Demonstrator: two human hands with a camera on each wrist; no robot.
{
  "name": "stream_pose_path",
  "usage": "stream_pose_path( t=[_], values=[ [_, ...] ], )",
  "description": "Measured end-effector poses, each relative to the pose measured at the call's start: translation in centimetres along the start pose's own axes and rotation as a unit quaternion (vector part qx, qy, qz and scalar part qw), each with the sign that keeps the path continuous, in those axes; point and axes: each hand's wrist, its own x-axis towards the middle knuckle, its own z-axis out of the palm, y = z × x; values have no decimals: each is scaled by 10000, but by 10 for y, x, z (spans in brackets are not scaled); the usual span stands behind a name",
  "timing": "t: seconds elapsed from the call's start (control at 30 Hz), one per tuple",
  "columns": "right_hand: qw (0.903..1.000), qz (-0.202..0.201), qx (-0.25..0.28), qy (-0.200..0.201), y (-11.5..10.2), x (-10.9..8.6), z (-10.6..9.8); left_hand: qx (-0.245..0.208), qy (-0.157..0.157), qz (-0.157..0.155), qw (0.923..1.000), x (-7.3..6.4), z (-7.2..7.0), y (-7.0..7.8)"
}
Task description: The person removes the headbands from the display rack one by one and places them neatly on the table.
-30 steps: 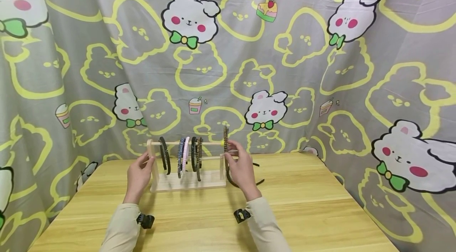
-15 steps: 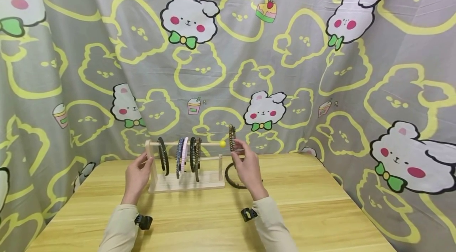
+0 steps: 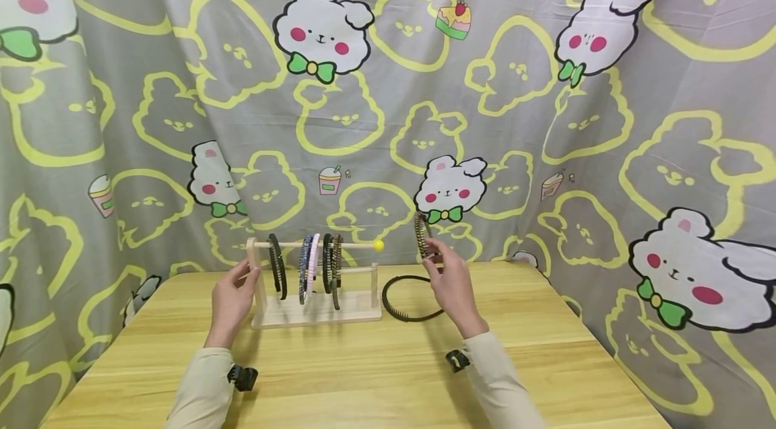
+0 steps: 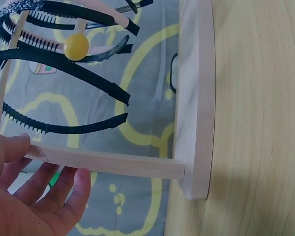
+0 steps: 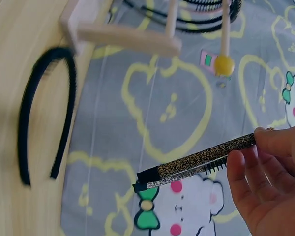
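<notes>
My left hand (image 3: 233, 298) grips the left upright of a pale wooden headband stand (image 3: 358, 312), thumb on one side and fingers on the other in the left wrist view. Several headbands hang on its upper rod, among them a pink one (image 3: 312, 260) and a dark one (image 4: 64, 64). A yellow ball (image 3: 378, 245) caps the rod's right end. Right of the stand, my right hand (image 3: 453, 287) pinches a black-and-gold speckled headband (image 5: 201, 156) between thumb and fingers, raised above the table. Its toothed inner side shows, and its two ends point away from the hand.
A black toothed headband (image 5: 25, 118) lies on the wood-grain table (image 3: 339, 375), just right of the stand's base. Behind the table hangs a grey curtain (image 3: 388, 106) with cartoon prints. A lower rod (image 3: 358, 269) crosses the stand.
My right hand has carried the speckled headband rightward, from beside the yellow ball to well clear of it. The black headband on the table has come into fuller view. My left hand stays on the stand.
</notes>
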Motion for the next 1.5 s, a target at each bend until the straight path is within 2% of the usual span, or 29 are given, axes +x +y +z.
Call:
stream_pose_path(
  t=[0.43,0.6,1.13,1.5],
  values=[
    [9963,-252,-772,-266,51,-10,-15,80,-6,-40,10000,-1,-3,-2],
    [9926,-273,-1120,-391,67,-14,-18,118,48,68,9999,2,-2,-2],
    [9781,-311,-1885,-825,101,-25,-26,93,45,133,9999,3,-2,-2],
    [9705,-323,-2137,-1069,109,-34,-30,72,51,154,9998,4,-2,-3]
  ],
)
